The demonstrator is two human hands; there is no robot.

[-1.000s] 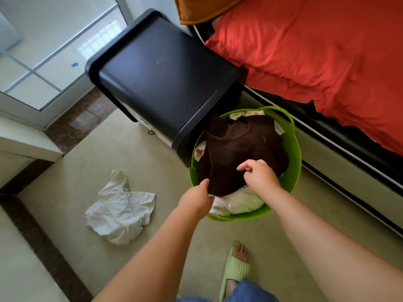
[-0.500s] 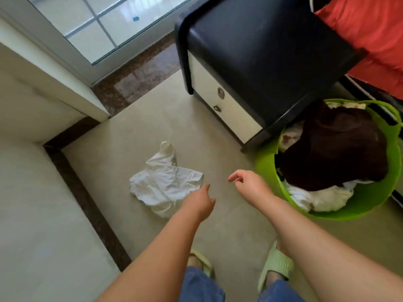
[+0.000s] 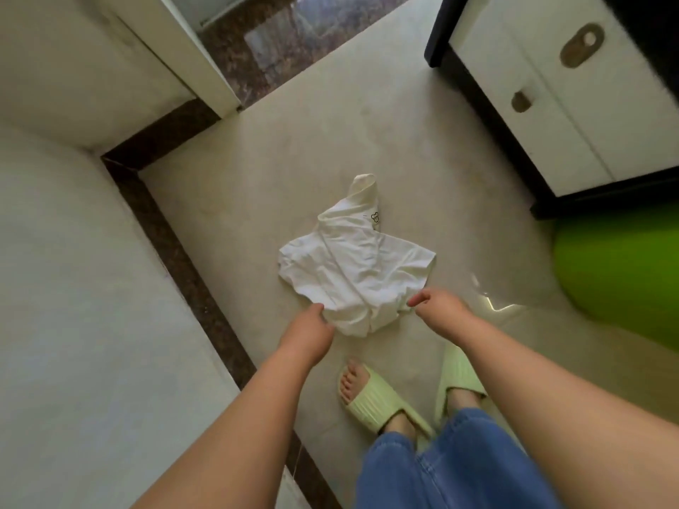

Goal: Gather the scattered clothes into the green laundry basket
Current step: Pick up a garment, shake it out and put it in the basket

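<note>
A crumpled white garment (image 3: 352, 266) with a small printed logo lies on the beige floor in the middle of the view. My left hand (image 3: 306, 332) hovers at its near left edge, fingers loosely curled, holding nothing. My right hand (image 3: 439, 306) is at its near right edge, fingers apart and empty. Whether either hand touches the cloth is unclear. Only the green outer wall of the laundry basket (image 3: 621, 277) shows at the right edge; its contents are out of view.
A black-framed nightstand with white drawers (image 3: 573, 104) stands at the upper right, above the basket. A dark marble border strip (image 3: 176, 259) runs along the floor at left beside a raised pale surface. My feet in green slippers (image 3: 371, 398) stand just behind the garment.
I have turned away from the basket and leaned down over the white garment. Both hands moved from the brown clothes in the basket to the garment's near edge.
</note>
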